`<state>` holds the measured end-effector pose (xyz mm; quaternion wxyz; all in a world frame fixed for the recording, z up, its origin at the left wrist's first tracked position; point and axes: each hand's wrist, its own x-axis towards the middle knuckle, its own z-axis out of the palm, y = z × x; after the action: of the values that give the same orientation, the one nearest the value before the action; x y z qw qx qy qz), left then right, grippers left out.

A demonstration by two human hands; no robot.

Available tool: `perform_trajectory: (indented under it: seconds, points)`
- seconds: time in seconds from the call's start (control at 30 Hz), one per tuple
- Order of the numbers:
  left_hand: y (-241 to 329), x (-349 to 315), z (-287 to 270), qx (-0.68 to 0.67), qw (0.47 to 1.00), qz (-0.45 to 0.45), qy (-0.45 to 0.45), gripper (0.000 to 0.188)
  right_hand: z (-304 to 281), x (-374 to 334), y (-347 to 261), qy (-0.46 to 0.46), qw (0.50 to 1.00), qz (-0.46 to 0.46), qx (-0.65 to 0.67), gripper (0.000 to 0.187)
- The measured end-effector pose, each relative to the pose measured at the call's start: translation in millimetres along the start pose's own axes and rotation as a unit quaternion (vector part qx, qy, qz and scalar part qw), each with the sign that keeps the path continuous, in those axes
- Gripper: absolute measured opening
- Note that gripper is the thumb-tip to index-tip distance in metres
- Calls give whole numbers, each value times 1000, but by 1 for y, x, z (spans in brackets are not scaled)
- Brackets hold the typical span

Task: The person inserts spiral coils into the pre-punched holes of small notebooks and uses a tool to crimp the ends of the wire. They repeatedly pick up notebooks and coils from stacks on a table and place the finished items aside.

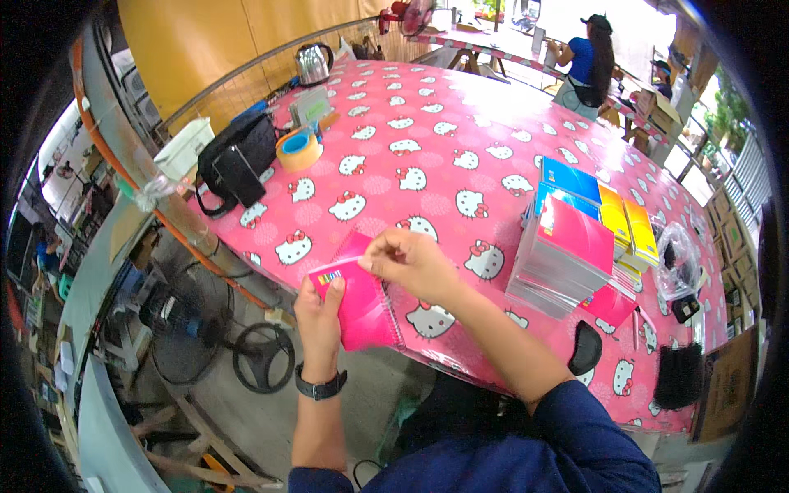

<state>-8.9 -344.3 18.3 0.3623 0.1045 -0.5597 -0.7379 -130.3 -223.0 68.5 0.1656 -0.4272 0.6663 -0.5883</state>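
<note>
A pink spiral notebook (366,312) is held at the table's front edge, its wire binding along the right side. My left hand (319,316), with a dark watch on the wrist, grips it by the left side, thumb on the cover. My right hand (411,264) is closed in a pinch at the notebook's upper edge, near the binding. Another pink cover (353,244) shows just behind it on the table. To the right stand a tall stack of pink notebooks (567,238), blue notebooks (571,181) and yellow notebooks (639,226).
The pink patterned tablecloth (444,156) covers the table. A black bag (238,160), tape rolls (298,150) and a steel kettle (313,64) lie toward the left and back. Clear plastic (678,263) and a black brush-like block (679,376) are at right. A person (588,66) stands beyond.
</note>
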Motion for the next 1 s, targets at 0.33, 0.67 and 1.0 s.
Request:
perform_trajectory:
  seconds: [0.33, 0.67, 1.0]
  points:
    - [-7, 22, -9, 170, 985, 5, -39, 17, 10, 5, 17, 34, 980, -113, -158, 16]
    - [7, 16, 1, 50, 997, 57, -14, 26, 22, 11, 10, 43, 965, 44, 255, 17]
    - [-3, 6, 7, -51, 998, -10, 18, 21, 35, -3, 7, 135, 990, 9, 42, 17]
